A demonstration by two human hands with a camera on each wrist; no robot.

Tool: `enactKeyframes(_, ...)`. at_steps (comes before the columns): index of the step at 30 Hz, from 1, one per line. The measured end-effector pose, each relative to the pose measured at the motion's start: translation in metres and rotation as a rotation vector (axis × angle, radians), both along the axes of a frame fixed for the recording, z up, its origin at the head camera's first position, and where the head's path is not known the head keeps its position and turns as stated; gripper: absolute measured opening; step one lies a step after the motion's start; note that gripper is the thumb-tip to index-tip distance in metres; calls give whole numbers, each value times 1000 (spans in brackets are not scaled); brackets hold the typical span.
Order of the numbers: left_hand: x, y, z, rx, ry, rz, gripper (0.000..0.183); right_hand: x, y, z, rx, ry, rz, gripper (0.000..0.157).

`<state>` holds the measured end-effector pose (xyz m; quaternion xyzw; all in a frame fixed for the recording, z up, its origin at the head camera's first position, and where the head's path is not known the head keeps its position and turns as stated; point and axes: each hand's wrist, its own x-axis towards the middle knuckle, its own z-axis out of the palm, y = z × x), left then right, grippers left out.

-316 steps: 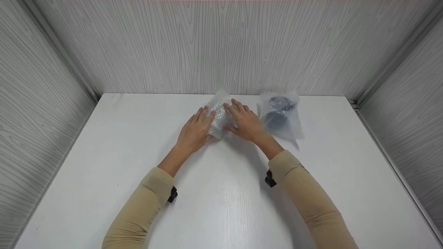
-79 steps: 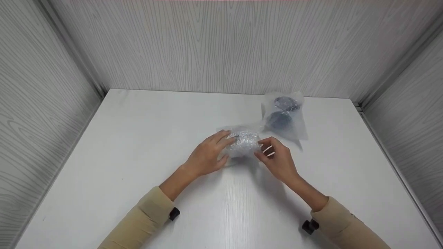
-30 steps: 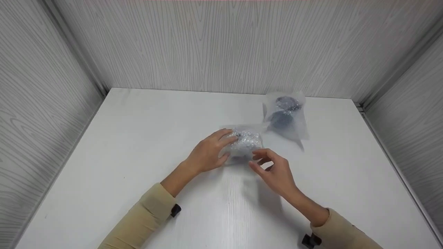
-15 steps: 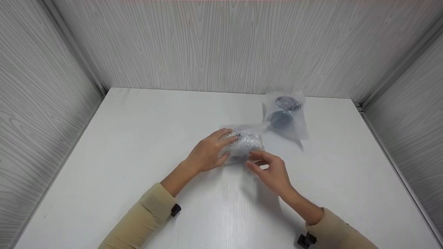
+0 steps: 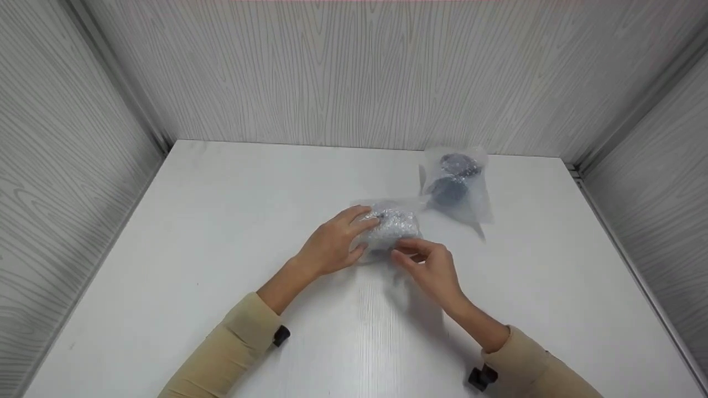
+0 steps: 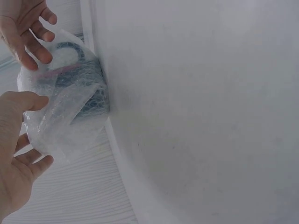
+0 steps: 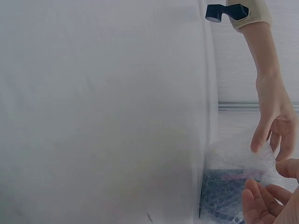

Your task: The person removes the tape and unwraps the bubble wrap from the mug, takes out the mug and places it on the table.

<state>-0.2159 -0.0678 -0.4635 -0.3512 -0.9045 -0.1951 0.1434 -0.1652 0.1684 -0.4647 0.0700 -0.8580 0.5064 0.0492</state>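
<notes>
A bubble-wrap bag (image 5: 394, 224) lies on the white table. My left hand (image 5: 330, 243) holds its left side, fingers over the top and thumb on the near side. Through the clear film the left wrist view shows a dark-blue object (image 6: 91, 105) and a pinkish strip (image 6: 58, 71) along the bag. At the bag's near right corner is my right hand (image 5: 434, 268), thumb and forefinger close together. The right wrist view shows a gap between the thumb and loosely bent fingers of the right hand (image 7: 275, 200). Whether its fingertips touch the film is unclear.
Behind and to the right, a second bubble-wrap bag (image 5: 456, 182) with two dark round items lies near the back wall (image 5: 354, 72). Grey wood-grain panels enclose the white table (image 5: 232, 204) at the left, back and right. Black wrist devices (image 5: 483, 378) hang under both sleeves.
Earlier the held bag lay farther back; it has come nearer and turned. Over the last second my right hand has shifted slightly left, its thumb and forefinger drawing together. My left hand has stayed put.
</notes>
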Motion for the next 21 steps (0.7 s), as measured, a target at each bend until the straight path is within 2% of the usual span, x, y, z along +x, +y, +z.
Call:
enactKeyframes(7,0,0,0,-35,6,-7,51,-3,-2,-1,-4,-1,-1,23)
enactKeyframes(21,-1,1,-1,15,6,-23,49,-6,-7,-6,9,16,28,16)
